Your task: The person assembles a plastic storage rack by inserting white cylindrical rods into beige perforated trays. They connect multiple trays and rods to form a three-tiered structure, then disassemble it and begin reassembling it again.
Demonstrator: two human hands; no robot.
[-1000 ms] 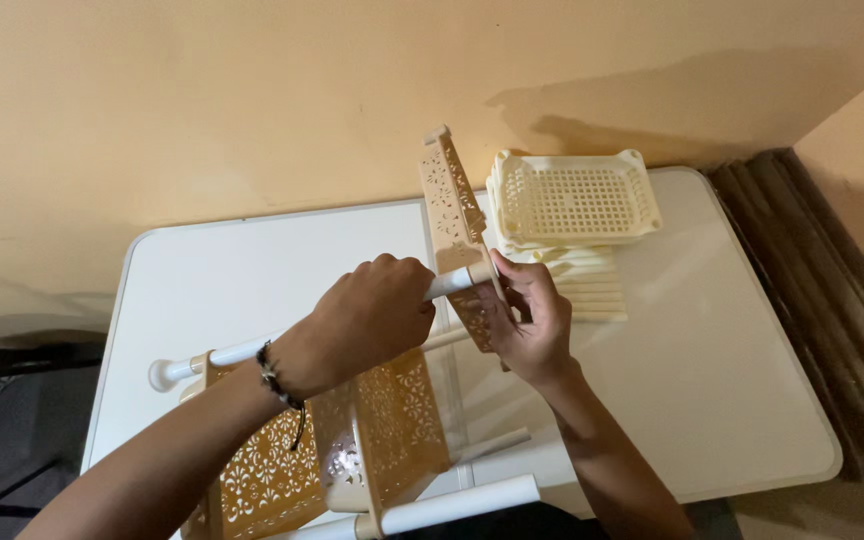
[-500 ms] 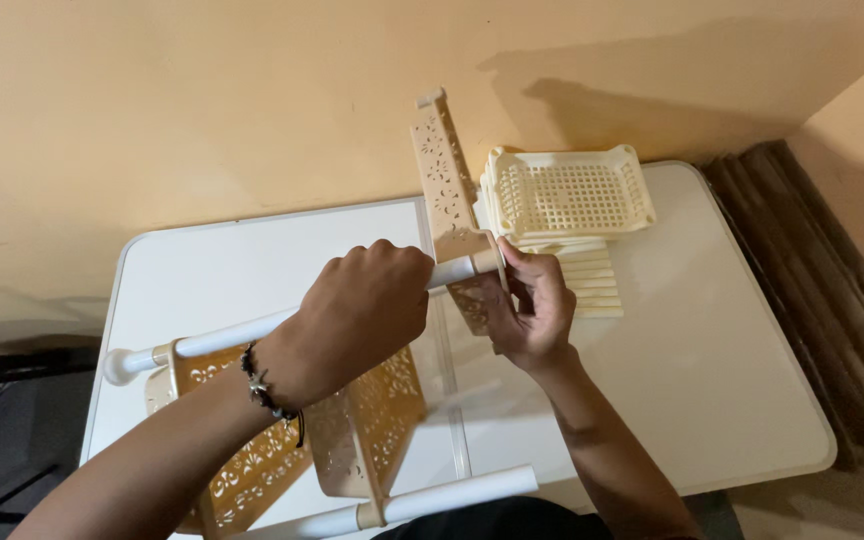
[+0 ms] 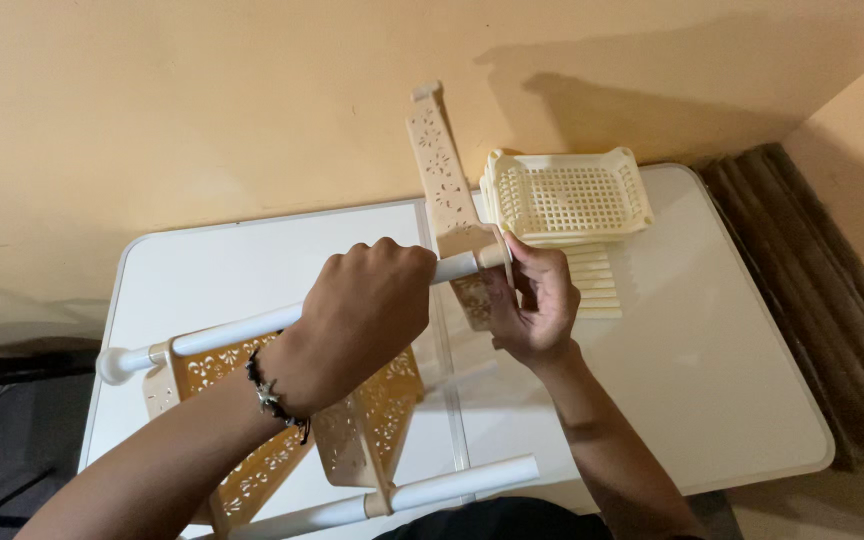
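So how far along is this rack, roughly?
Partly built. One patterned tan shelf already sits between two white poles. In hand: the left hand grips the upper pole, while the right hand works at its far end. Unfitted: the cream baskets stacked on the white table.

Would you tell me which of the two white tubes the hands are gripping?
The upper white tube, running under the left hand to the right hand; the lower tube lies untouched.

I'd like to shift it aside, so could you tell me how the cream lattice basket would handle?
The cream lattice basket looks like thin openwork plastic, so probably light and slightly flexible. It sits on stacked slats, so a push may slide or tip it.
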